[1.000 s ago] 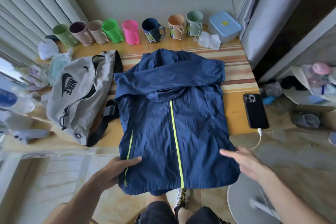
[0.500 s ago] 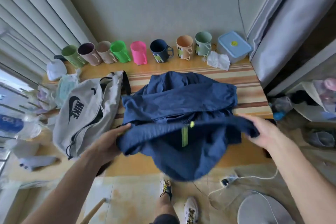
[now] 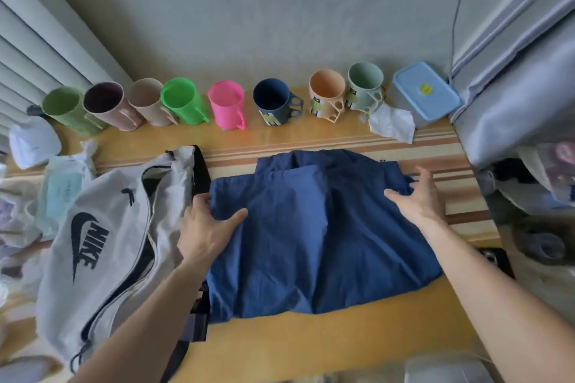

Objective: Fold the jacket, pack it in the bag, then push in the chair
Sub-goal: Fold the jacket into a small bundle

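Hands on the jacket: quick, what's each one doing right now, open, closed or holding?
Left hand: open, fingers spread, resting on the left edge of the jacket.
Right hand: open, fingers spread, resting on the jacket's far right corner.

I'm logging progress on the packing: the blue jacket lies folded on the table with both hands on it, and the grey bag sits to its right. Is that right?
Not quite. The head view shows the grey bag to the left of the blue jacket, not its right. The rest holds: the jacket lies folded on the table, with the left hand and right hand on it.
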A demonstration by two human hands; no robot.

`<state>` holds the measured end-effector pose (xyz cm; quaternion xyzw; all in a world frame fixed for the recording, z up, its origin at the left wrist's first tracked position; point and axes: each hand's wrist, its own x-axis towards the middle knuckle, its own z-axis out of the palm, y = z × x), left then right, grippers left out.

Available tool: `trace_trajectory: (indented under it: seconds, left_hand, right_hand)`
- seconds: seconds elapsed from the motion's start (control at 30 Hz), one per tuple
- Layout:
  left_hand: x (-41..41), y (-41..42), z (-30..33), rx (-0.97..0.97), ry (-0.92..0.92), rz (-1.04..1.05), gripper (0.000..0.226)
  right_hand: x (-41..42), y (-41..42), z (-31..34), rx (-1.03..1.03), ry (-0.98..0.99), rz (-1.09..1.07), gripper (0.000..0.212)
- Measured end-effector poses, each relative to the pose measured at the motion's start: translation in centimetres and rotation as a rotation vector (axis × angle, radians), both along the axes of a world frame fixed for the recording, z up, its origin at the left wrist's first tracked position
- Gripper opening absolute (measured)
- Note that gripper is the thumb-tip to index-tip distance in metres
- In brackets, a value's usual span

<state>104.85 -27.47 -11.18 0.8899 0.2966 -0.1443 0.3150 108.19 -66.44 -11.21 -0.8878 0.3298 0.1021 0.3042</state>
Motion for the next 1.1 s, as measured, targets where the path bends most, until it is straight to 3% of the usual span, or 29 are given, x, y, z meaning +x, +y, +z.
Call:
trace_trajectory:
  seconds: [0.07, 0.13, 0.17, 0.3, 0.43, 0.57, 0.63, 0.73, 0.83, 0.93, 1.03, 1.1]
  left_hand:
    - [0.8, 0.4, -1.2, 0.116, 0.033, -0.081, 0.062]
    - [1.2, 1.0, -1.9, 0.115, -0.043, -0.067, 0.032]
    - [1.2, 1.3, -2.1, 0.092, -0.076, -0.051, 0.021]
    - [1.1, 2.7, -1.3, -0.049, -0.159, 0.092, 0.016]
    - [1.3, 3.0, -0.2, -0.104, -0.238, 0.270, 0.015]
    - [1.8, 2.3, 0.6, -0.061, -0.170, 0.238, 0.028]
    - [1.0, 1.4, 1.2, -0.021, -0.079, 0.204, 0.045]
    - [-1.8, 0.1, 1.4, 0.016, 0.093, 0.059, 0.076]
    - [-4.4, -0.4, 0.5, 0.031, 0.305, 0.017, 0.089]
    - [-5.0, -0.1, -0.4, -0.105, 0.375, 0.122, 0.072]
    - [-4.9, -0.1, -0.1, -0.199, 0.226, 0.162, 0.032]
    - [-4.9, -0.7, 1.6, -0.106, 0.100, 0.072, 0.023]
  right_hand:
    - [0.7, -0.5, -0.9, -0.060, 0.056, 0.037, 0.050]
    - [1.1, -1.1, -1.5, -0.148, 0.037, 0.098, 0.012]
    - [1.1, -1.4, -1.6, -0.176, 0.027, 0.114, 0.006]
    - [1.5, -2.3, -1.4, -0.213, -0.070, 0.068, 0.011]
    - [2.0, -3.5, -0.8, -0.199, -0.181, -0.178, 0.017]
    - [2.7, -3.1, 0.3, -0.213, -0.164, -0.288, 0.031]
    - [2.3, -0.3, 0.9, -0.265, -0.260, -0.144, 0.036]
    - [-1.1, 6.5, 0.6, -0.268, -0.517, 0.331, 0.036]
    - [-4.3, 12.0, -1.9, -0.304, -0.439, 0.721, 0.048]
    - [-3.6, 13.1, -5.9, -0.347, -0.178, 0.887, 0.061]
    - [-2.3, 12.4, -8.5, -0.329, -0.047, 0.940, 0.065]
    - [-1.9, 12.0, -8.8, -0.295, -0.025, 0.960, 0.066]
